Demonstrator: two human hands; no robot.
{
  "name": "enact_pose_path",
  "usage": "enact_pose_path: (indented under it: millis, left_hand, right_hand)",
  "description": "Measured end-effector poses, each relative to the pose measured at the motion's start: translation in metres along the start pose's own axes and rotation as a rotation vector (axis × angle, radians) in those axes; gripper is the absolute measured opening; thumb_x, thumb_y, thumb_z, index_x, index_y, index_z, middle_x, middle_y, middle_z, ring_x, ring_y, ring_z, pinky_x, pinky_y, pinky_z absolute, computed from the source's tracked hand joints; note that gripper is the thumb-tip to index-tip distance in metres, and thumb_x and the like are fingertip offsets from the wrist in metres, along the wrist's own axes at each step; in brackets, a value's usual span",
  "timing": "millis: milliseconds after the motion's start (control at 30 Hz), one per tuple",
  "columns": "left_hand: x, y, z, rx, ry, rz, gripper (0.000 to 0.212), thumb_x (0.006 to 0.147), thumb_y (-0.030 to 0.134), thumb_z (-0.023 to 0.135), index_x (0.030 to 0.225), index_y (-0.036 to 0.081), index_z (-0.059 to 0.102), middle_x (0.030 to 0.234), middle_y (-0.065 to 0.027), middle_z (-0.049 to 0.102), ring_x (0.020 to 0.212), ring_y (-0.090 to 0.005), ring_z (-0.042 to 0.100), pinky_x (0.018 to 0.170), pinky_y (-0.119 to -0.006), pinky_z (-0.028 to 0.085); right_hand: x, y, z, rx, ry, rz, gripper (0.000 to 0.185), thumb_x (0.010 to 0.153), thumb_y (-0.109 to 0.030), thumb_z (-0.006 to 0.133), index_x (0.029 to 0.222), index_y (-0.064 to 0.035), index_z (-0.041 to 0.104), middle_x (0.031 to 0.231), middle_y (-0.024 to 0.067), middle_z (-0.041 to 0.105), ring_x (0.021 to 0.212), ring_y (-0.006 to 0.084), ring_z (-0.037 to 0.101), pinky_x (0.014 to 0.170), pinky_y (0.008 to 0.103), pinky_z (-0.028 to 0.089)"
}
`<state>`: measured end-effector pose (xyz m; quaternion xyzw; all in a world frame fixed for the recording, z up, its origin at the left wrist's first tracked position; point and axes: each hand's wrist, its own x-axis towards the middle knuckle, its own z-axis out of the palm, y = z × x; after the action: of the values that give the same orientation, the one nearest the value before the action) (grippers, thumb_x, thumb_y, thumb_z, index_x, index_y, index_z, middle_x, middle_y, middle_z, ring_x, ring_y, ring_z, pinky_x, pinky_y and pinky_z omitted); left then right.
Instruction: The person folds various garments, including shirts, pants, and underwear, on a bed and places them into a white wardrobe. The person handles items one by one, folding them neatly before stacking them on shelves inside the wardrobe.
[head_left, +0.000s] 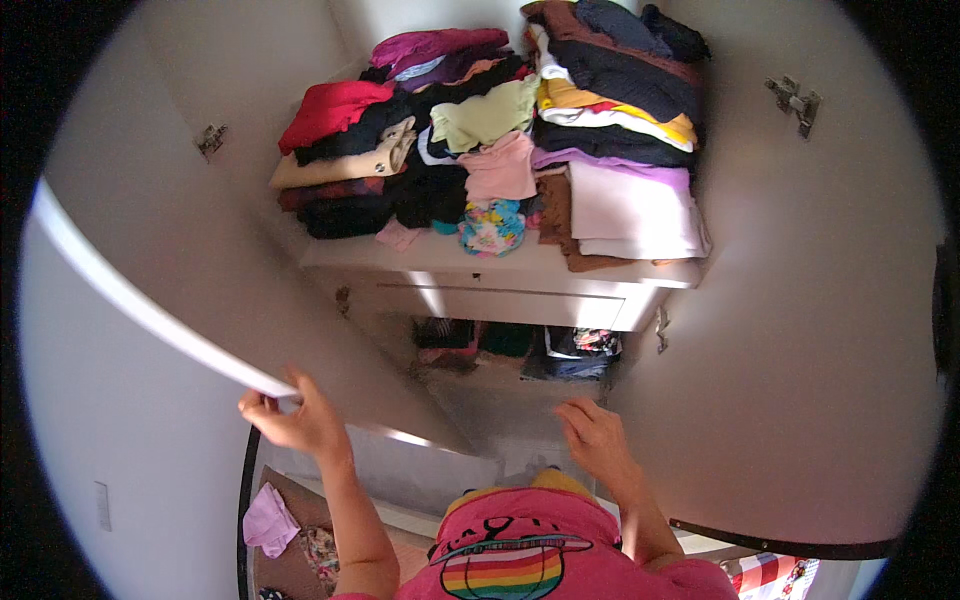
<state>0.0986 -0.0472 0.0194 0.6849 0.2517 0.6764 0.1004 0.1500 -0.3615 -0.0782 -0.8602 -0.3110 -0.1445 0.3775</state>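
My left hand grips the lower edge of the left wardrobe door, fingers around its white rim. My right hand is raised below the wardrobe opening with its fingers curled; whether anything is between them cannot be told. Before me, stacks of folded clothes fill a shelf: a red garment, beige trousers, a light green top, a pink garment, a floral cloth and a folded white cloth.
The right door stands open, with a metal hinge. Below the shelf are a drawer front and a lower compartment with folded dark clothes. A lilac cloth lies at lower left, a red checked cloth at lower right.
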Motion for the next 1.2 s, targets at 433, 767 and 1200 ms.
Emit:
enact_pose_path:
  millis: [433,767,1200]
  left_hand:
    - [-0.024,0.082,0.116,-0.394,-0.039,0.277,0.064,0.068,-0.006,0.045,0.129,-0.005,0.027,0.134,-0.0236,0.029,0.126,-0.0364,0.028,0.107,-0.047,0.017]
    - [-0.020,0.080,0.129,-0.314,-0.096,0.454,0.064,0.076,0.012,0.048,0.133,-0.006,0.024,0.136,-0.0230,0.025,0.123,-0.0365,0.026,0.100,-0.047,0.024]
    - [-0.008,0.058,0.150,-0.535,-0.112,0.633,0.065,0.072,0.023,0.050,0.129,-0.002,0.036,0.128,-0.0308,0.033,0.119,-0.0438,0.035,0.097,-0.053,0.028]
  right_hand:
    - [-0.122,-0.041,-0.125,-0.366,0.805,0.008,0.024,0.071,0.004,0.064,0.093,0.0001,0.057,0.079,0.0174,0.059,0.069,0.0219,0.062,0.055,0.0301,0.050]
    - [-0.142,-0.063,-0.186,-0.742,1.710,0.561,0.026,0.089,-0.013,0.048,0.105,0.0058,0.055,0.097,0.0098,0.058,0.091,0.0170,0.054,0.083,0.0290,0.041]
    - [-0.130,-0.042,-0.134,0.186,1.717,0.483,0.042,0.093,-0.040,0.044,0.088,0.0000,0.058,0.079,-0.0008,0.052,0.078,0.0078,0.044,0.074,0.0229,0.038]
